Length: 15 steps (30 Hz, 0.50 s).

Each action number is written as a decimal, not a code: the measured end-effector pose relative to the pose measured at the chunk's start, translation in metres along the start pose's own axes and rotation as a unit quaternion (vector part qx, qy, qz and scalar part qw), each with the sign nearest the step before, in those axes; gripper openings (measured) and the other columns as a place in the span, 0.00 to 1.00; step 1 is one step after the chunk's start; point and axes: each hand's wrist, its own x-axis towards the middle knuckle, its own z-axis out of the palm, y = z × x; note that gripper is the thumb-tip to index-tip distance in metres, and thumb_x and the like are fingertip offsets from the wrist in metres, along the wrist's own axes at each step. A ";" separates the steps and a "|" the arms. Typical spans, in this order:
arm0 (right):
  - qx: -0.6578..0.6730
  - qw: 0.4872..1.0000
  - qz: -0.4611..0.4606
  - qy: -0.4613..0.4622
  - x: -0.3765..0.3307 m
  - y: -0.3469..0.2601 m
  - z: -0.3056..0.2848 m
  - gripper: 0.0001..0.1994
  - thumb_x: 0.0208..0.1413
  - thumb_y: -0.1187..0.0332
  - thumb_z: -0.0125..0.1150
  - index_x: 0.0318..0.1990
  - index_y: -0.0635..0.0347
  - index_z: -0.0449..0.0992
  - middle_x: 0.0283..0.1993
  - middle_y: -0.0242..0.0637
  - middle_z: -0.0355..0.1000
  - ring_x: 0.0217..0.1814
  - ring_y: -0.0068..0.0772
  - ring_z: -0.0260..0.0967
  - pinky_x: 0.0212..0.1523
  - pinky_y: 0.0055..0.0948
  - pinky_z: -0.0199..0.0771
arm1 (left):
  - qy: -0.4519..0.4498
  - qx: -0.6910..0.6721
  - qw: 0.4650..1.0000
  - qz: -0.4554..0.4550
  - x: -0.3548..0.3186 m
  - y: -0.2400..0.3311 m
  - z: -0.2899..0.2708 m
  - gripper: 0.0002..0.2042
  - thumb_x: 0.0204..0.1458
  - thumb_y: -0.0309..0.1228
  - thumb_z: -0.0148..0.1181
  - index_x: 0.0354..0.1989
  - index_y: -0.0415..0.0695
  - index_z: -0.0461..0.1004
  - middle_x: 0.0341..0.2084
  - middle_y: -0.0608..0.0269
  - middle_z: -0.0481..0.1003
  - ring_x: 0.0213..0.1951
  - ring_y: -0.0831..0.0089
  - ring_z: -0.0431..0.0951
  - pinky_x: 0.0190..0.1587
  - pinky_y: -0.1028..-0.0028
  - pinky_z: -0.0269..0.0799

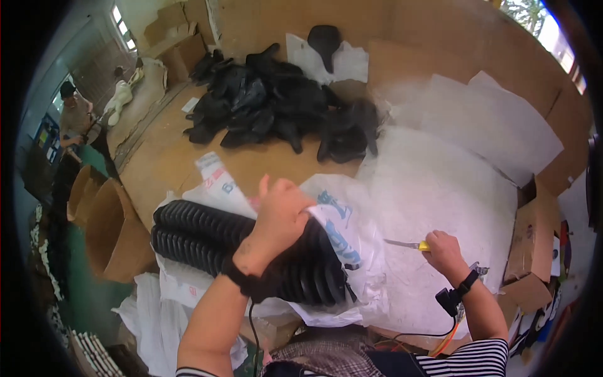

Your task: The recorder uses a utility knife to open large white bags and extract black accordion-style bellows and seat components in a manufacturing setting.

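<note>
Left hand (pixel 279 217) gripped plastic bag (pixel 342 226) over black ribbed bellows (pixel 207 242), near centre of counter (pixel 163 157). Right hand (pixel 443 248), fingers closed round knife (pixel 408 244). Bellows likely rubbery, flexible, light; bag slippery; best gripped across ribs.

Black ribbed bellows (pixel 207 242), white blue-printed bag (pixel 342 226), yellow-handled knife (pixel 408 244).

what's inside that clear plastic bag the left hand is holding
Stacked black ribbed rubber sleeves fill the plastic bag. The left hand grips the bag's top. The hand and printed plastic cover the stack's right end, so the count stays unclear.
</note>
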 end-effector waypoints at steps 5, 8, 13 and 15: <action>0.105 0.957 -0.266 0.051 0.061 -0.087 -0.007 0.05 0.45 0.68 0.55 0.24 0.58 0.68 0.24 0.38 0.67 0.25 0.42 0.67 0.26 0.40 0.68 | -0.061 0.036 0.997 -0.018 0.043 -0.010 0.016 0.06 0.41 0.23 0.56 0.27 0.48 0.78 0.24 0.70 0.73 0.42 0.66 0.69 0.62 0.46 0.41; 0.042 0.995 -0.073 0.056 0.078 0.007 0.071 0.06 0.49 0.69 0.50 0.24 0.58 0.69 0.24 0.39 0.68 0.26 0.43 0.68 0.27 0.41 0.69 | -0.067 0.028 0.997 -0.011 0.064 -0.018 0.020 0.06 0.42 0.23 0.56 0.27 0.48 0.78 0.25 0.70 0.73 0.43 0.66 0.69 0.62 0.48 0.42; 0.172 0.980 -0.094 0.030 0.088 0.016 0.031 0.07 0.38 0.71 0.62 0.25 0.56 0.69 0.25 0.40 0.68 0.28 0.44 0.69 0.27 0.41 0.69 | -0.052 0.046 0.998 -0.007 0.096 -0.036 0.040 0.05 0.42 0.25 0.56 0.26 0.48 0.78 0.25 0.70 0.73 0.42 0.66 0.69 0.61 0.52 0.45; 0.227 0.945 -0.231 0.038 0.103 -0.033 0.023 0.06 0.39 0.71 0.60 0.25 0.56 0.68 0.25 0.39 0.67 0.29 0.42 0.68 0.27 0.40 0.70 | -0.077 0.045 0.996 -0.023 0.107 -0.049 0.055 0.05 0.42 0.25 0.56 0.26 0.48 0.78 0.25 0.70 0.73 0.42 0.66 0.69 0.61 0.52 0.45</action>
